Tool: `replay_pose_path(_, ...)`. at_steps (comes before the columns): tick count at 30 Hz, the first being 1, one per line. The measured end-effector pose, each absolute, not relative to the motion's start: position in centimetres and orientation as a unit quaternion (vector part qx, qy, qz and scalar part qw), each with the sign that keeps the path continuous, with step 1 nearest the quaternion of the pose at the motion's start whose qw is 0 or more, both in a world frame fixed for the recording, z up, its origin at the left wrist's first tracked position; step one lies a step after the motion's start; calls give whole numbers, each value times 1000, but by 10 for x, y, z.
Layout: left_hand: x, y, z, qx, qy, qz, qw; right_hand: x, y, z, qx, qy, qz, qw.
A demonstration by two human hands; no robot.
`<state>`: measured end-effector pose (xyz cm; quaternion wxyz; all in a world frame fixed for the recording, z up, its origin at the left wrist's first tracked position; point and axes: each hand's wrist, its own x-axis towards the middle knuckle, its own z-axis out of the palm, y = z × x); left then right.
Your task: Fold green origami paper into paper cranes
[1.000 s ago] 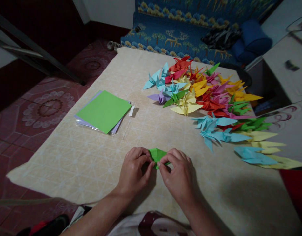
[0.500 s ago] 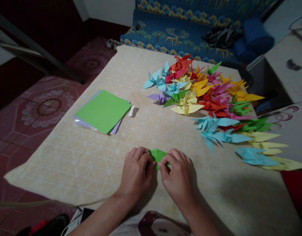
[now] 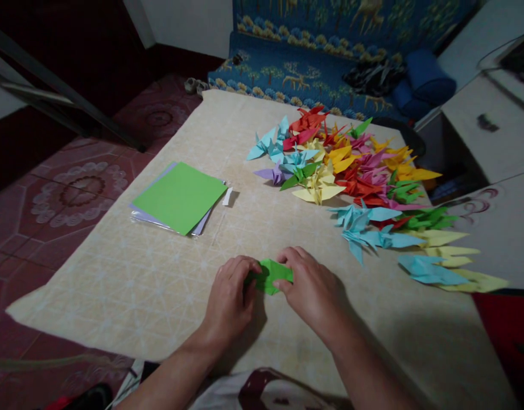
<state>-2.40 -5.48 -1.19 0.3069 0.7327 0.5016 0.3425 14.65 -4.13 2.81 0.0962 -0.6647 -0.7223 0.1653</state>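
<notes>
Between my two hands, close to the table's near side, is a folded piece of green origami paper (image 3: 268,277). My left hand (image 3: 234,290) pinches its left end, with the fingertips partly hiding that edge. On the opposite end, the thumb and fingers of my right hand (image 3: 308,285) are closed, the thumb lying on the front of the paper. Beyond my left hand lies a stack of square paper sheets (image 3: 180,196), green on top with lilac and a clear wrapper underneath. To the right spreads a pile of folded paper cranes (image 3: 351,165) in many colours.
A pale patterned cloth covers the table (image 3: 129,285). A small white paper scrap (image 3: 228,196) lies beside the stack. Behind the table stands a blue patterned sofa (image 3: 287,74); a white cabinet (image 3: 479,142) is at the right. A metal frame (image 3: 74,94) leans at the left.
My right hand has shifted its grip outward and slightly up along the green paper, so more of its face shows. My left hand has moved slightly left. The camera view has shifted a little.
</notes>
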Motion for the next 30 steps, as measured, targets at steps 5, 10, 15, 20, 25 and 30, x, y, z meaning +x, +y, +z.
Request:
replay_pose_path(5, -31, -55, -10, 687, 501, 428, 308, 150, -31, 42, -696, -684, 219, 21)
replay_pose_path(10, -32, -55, -15, 570, 524, 506, 380, 152, -40, 25, -709, -525, 415, 223)
replay_pose_path(15, -26, -56, -12, 477, 518, 518, 485, 142, -62, 5, -629, -343, 574, 396)
replay_pose_path(20, -19, -48, 4, 397, 499, 491, 593, 133, -74, 4, -566, -303, 600, 477)
replay_pose_path(25, -12, -37, 9, 356, 487, 462, 650, 128, -79, 3, -559, -323, 602, 469)
replay_pose_path(30, -25, -7, 10, 457, 451, 342, 686, 144, -82, 4, -606, -475, 457, 445)
